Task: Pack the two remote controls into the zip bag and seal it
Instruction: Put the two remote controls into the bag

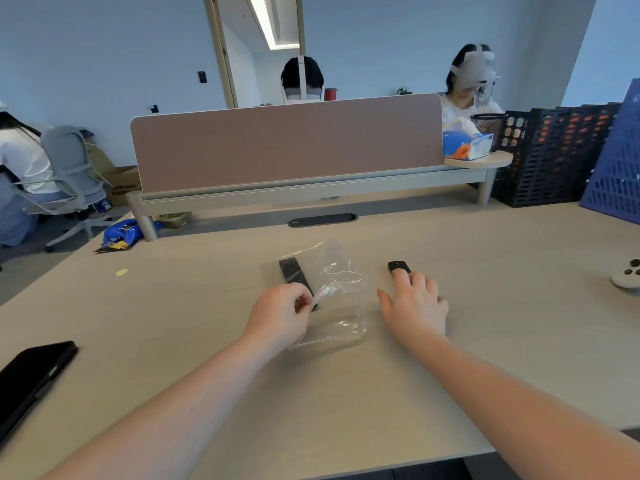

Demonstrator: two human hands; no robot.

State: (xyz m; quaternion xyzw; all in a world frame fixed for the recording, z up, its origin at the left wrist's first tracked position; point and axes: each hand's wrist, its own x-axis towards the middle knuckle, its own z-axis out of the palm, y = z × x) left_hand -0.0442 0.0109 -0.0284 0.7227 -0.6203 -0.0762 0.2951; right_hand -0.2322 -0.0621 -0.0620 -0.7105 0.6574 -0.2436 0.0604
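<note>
Bare forearms reach in over the pale wooden desk (207, 393). Left hand (277, 315) pinches the red-striped mouth of the clear plastic zip bag (341, 306); a long black remote (294, 271) lies under or inside it, I cannot tell which. Right hand (415, 303), fingers spread, covers the short black remote (398, 266). Held by one edge, the limp mouth may collapse and block entry.

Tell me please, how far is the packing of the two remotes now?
Done: nothing is packed; the long remote seems to lie behind the zip bag, not clearly inside. In hand: the left hand pinches the bag's red-lined mouth, and the right hand covers the second remote. Left: insert both, then seal.
</note>
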